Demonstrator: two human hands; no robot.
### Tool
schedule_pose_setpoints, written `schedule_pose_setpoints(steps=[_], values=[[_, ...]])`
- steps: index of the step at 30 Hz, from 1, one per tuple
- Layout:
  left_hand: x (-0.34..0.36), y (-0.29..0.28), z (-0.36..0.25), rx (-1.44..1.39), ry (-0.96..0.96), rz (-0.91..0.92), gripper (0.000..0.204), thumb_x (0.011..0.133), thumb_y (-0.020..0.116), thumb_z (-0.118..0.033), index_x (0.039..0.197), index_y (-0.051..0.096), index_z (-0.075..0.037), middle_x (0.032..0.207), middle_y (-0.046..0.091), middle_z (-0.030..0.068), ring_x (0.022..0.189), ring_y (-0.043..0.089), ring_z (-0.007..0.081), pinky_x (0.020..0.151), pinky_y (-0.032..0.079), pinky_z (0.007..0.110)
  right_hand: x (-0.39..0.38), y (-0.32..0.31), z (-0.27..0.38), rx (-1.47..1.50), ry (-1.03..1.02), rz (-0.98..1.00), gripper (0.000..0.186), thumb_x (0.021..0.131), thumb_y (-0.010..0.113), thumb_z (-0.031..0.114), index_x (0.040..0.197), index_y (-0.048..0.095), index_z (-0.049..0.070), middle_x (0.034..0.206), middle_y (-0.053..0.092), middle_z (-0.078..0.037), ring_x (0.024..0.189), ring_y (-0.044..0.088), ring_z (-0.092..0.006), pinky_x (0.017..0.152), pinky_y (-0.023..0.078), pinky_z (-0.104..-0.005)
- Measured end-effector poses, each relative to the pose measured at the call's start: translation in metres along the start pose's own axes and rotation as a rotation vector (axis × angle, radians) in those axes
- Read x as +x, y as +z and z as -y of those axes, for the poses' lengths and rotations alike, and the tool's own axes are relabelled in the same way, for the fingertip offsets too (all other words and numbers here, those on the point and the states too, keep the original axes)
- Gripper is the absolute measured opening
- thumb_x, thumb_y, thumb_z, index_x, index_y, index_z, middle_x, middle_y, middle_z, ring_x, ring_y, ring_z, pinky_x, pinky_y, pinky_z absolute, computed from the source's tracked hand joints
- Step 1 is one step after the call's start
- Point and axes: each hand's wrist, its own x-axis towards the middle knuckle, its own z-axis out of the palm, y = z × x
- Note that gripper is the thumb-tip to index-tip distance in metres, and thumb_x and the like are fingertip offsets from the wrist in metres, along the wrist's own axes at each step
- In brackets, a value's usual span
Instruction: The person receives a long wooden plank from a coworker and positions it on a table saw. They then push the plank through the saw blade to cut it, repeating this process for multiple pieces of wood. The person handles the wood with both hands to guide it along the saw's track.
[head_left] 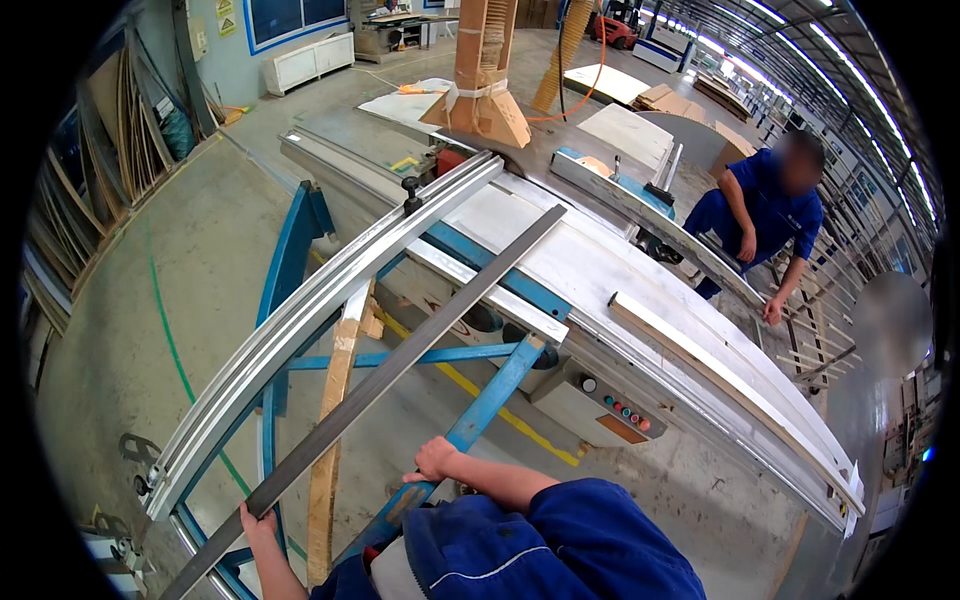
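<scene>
A long, narrow dark grey strip [400,362] runs slantwise from the lower left to the pale bed of a panel saw [600,258]. My left hand [258,524] is closed around its near part, with the thumb over the edge. The far end of the strip lies across the saw's sliding table. My right hand [436,459] grips the blue beam [496,392] of the support frame, just in front of my body. An aluminium fence [330,272] with a black knob [411,190] stretches along the left side of the frame.
Across the saw, a person in blue [765,205] leans down at the right. A pale narrow board [720,380] lies on the bed. A control box [610,405] with coloured buttons juts out below. A wooden strip [328,470] stands under the grey strip. Sheet panels [110,130] lean at far left.
</scene>
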Motion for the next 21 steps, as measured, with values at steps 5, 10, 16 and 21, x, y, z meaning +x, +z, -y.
schedule_pose_setpoints(steps=[5,10,16,21], values=[[-0.017,-0.001,0.005,0.025,0.027,0.04,0.047,0.105,0.073,-0.04,0.133,0.067,-0.002,0.14,0.069,0.0179,0.127,0.067,0.0372,0.11,0.058,0.052,-0.006,-0.001,0.003,-0.019,-0.034,0.015,0.094,0.097,0.036,0.091,0.101,0.085,0.011,0.106,0.081,-0.015,0.105,0.076,-0.0363,0.085,0.06,-0.0486],[-0.021,0.004,0.037,-0.077,0.081,0.118,0.051,0.111,0.059,-0.043,0.137,0.063,0.0,0.146,0.065,0.0198,0.134,0.063,0.0391,0.117,0.051,0.056,-0.007,0.011,-0.003,-0.009,-0.076,-0.019,0.096,0.096,0.037,0.092,0.098,0.085,0.009,0.104,0.081,-0.018,0.104,0.077,-0.0377,0.084,0.06,-0.0483],[-0.018,0.021,0.045,-0.13,0.029,0.067,0.056,0.111,0.058,-0.044,0.142,0.06,0.002,0.148,0.063,0.0223,0.137,0.06,0.0409,0.12,0.048,0.059,-0.016,0.015,-0.007,0.031,-0.094,-0.029,0.091,0.098,0.041,0.089,0.091,0.082,0.007,0.093,0.08,-0.018,0.093,0.077,-0.041,0.081,0.06,-0.0505],[0.011,0.074,0.044,-0.134,0.017,0.16,0.062,0.112,0.058,-0.044,0.151,0.053,0.003,0.158,0.055,0.0246,0.145,0.054,0.044,0.123,0.043,0.064,-0.009,0.007,-0.002,0.048,-0.132,-0.033,0.091,0.099,0.042,0.087,0.089,0.081,0.005,0.092,0.079,-0.021,0.093,0.077,-0.0425,0.082,0.06,-0.0514]])
